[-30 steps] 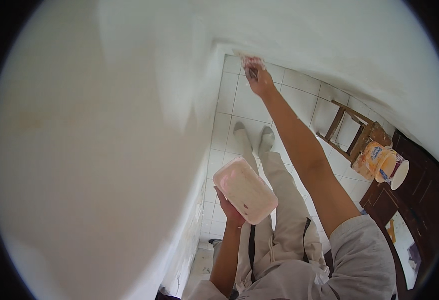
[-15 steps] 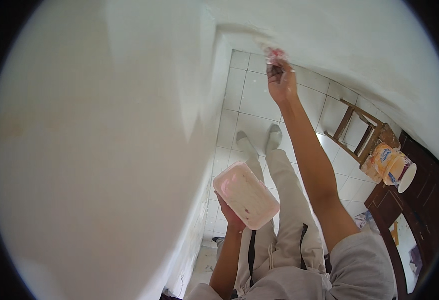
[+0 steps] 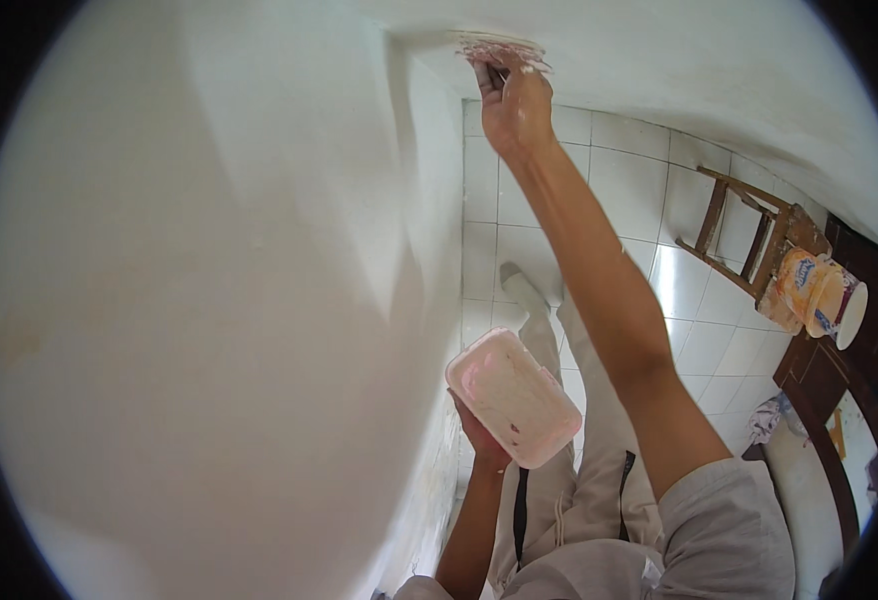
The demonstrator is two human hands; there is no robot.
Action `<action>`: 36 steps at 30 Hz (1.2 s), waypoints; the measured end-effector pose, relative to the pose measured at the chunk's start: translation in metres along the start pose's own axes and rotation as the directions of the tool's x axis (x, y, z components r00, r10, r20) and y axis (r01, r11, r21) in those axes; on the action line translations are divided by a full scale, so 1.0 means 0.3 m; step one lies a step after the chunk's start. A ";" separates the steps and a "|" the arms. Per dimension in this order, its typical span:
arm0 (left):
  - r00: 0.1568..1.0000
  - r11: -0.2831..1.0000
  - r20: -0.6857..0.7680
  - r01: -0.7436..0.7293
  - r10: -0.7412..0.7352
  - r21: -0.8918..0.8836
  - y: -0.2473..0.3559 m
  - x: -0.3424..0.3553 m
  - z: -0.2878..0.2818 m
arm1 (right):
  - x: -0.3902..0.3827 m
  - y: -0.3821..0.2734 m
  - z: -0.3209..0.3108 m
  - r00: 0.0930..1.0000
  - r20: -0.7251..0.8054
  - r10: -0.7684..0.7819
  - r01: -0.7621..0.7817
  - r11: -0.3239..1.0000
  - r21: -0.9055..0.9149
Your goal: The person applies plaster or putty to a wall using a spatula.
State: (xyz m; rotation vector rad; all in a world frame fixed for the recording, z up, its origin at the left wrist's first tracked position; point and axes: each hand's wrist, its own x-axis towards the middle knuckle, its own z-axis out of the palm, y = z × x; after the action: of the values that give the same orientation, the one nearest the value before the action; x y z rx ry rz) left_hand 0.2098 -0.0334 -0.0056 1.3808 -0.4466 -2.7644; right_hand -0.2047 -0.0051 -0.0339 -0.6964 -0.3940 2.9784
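Both hands are full: the right hand, at the end of a far-stretched arm, grips a paint-smeared pinkish tool at the white wall. Lower, close before the legs, the left hand supports a pale pink tray from its near left side.

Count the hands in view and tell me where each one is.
2. The left hand holds the pale pink tray, partly hidden behind it; the right hand is stretched out by the far wall, holding a pink-smeared tool. No others show.
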 end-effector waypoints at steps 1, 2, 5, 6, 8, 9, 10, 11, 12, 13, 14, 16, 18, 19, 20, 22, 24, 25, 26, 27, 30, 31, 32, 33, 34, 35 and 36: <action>1.000 1.000 0.029 0.008 -0.009 0.015 0.008 0.002 -0.005 | -0.035 -0.007 -0.014 0.999 0.040 -0.032 0.032 0.999 0.013; 0.998 0.999 0.055 0.008 -0.010 0.032 0.023 0.006 0.003 | -0.071 0.001 -0.029 0.995 0.079 -0.059 0.056 0.998 0.033; 0.980 0.999 0.198 0.012 -0.021 0.047 0.037 -0.012 0.086 | -0.056 0.029 -0.152 0.993 -0.069 0.093 -0.093 0.996 0.001; 0.981 0.998 0.196 -0.003 -0.008 0.056 0.035 -0.006 0.058 | -0.011 0.058 -0.226 0.967 -0.167 0.193 -0.201 0.979 -0.032; 0.999 0.998 0.030 -0.029 0.028 0.061 -0.020 0.022 -0.008 | 0.217 0.017 -0.415 0.835 -0.224 0.502 -0.495 0.864 0.091; 0.999 0.999 0.003 0.039 -0.039 0.019 -0.036 0.035 0.000 | 0.297 0.012 -0.468 0.876 -0.224 0.426 -0.426 0.903 0.054; 0.999 0.999 0.002 0.044 -0.044 0.025 -0.040 0.048 -0.002 | 0.361 0.006 -0.502 0.910 -0.220 0.352 -0.356 0.934 0.019; 0.998 0.997 0.021 0.065 -0.066 0.033 -0.048 0.056 -0.004 | 0.428 -0.022 -0.521 0.942 -0.050 0.333 -0.326 0.939 0.111; 0.996 0.996 0.042 0.082 -0.083 0.045 -0.050 0.057 -0.003 | 0.466 -0.051 -0.520 0.949 0.123 0.289 -0.310 0.928 0.209; 0.998 0.997 0.018 0.052 -0.053 0.055 -0.016 0.051 -0.023 | 0.449 -0.041 -0.459 0.935 0.086 0.345 -0.355 0.909 0.219; 0.999 0.996 0.014 0.049 -0.050 0.069 0.013 0.043 -0.036 | 0.413 -0.039 -0.394 0.932 -0.082 0.352 -0.316 0.903 0.291; 0.998 0.995 0.016 0.055 -0.057 0.083 0.035 0.036 -0.027 | 0.304 -0.088 -0.344 0.944 -0.113 0.310 -0.260 0.910 0.323; 0.994 0.990 0.057 0.088 -0.094 0.106 0.020 0.041 0.012 | 0.262 -0.185 -0.434 0.975 -0.099 0.201 -0.155 0.923 0.353; 0.993 0.990 0.059 0.092 -0.099 0.108 0.016 0.038 0.019 | 0.252 -0.238 -0.473 0.991 -0.085 0.098 -0.058 0.919 0.389; 0.992 0.989 0.052 0.108 -0.113 0.098 0.011 0.046 0.017 | 0.258 -0.275 -0.518 0.992 -0.086 0.094 -0.054 0.920 0.387; 0.991 0.989 0.042 0.119 -0.123 0.092 0.009 0.055 0.013 | 0.266 -0.301 -0.592 0.971 -0.201 0.130 -0.090 0.976 0.197; 0.987 0.986 0.059 0.145 -0.150 0.081 0.002 0.056 -0.001 | 0.257 -0.180 -0.628 0.976 -0.185 0.115 -0.125 0.991 -0.043; 0.986 0.985 0.062 0.153 -0.158 0.083 -0.011 0.065 -0.006 | 0.293 -0.123 -0.680 0.982 -0.031 0.187 -0.190 0.973 -0.133; 0.984 0.983 0.043 0.167 -0.170 0.075 -0.037 0.081 -0.015 | 0.317 -0.070 -0.736 0.968 0.232 0.094 0.030 0.876 -0.482; 0.981 0.980 0.028 0.190 -0.192 0.065 -0.074 0.096 -0.016 | 0.403 -0.064 -0.767 0.962 0.167 0.214 -0.016 0.659 -0.752; 0.988 0.983 0.075 0.122 -0.133 0.134 0.018 0.065 -0.038 | 0.288 0.142 -0.476 0.869 -0.225 0.441 -0.458 0.888 -0.028; 0.984 0.982 0.084 0.145 -0.156 0.123 -0.028 0.073 -0.031 | 0.369 0.090 -0.491 0.919 -0.105 0.379 -0.374 0.925 0.065; 0.991 0.984 0.019 0.126 -0.129 0.128 -0.042 0.076 -0.020 | 0.399 0.069 -0.480 0.951 0.013 0.309 -0.307 0.934 0.181; 0.993 0.985 -0.045 0.110 -0.105 0.131 -0.055 0.081 -0.015 | 0.427 0.007 -0.492 0.948 0.009 0.319 -0.311 0.918 0.244; 0.994 0.986 -0.055 0.103 -0.096 0.131 -0.034 0.071 -0.029 | 0.425 -0.037 -0.462 0.938 0.007 0.346 -0.330 0.888 0.320; 0.994 0.986 -0.050 0.099 -0.093 0.133 -0.018 0.069 -0.049 | 0.385 -0.074 -0.425 0.935 -0.075 0.346 -0.306 0.897 0.320; 0.995 0.987 -0.041 0.093 -0.088 0.134 -0.003 0.070 -0.065 | 0.318 -0.112 -0.400 0.949 -0.093 0.303 -0.256 0.905 0.339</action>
State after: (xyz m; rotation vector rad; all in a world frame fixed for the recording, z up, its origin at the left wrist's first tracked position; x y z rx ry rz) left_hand 0.2125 -0.0401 -0.0332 1.5120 -0.5961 -2.8238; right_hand -0.2372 0.0661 -0.1700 -0.9913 0.2223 3.1089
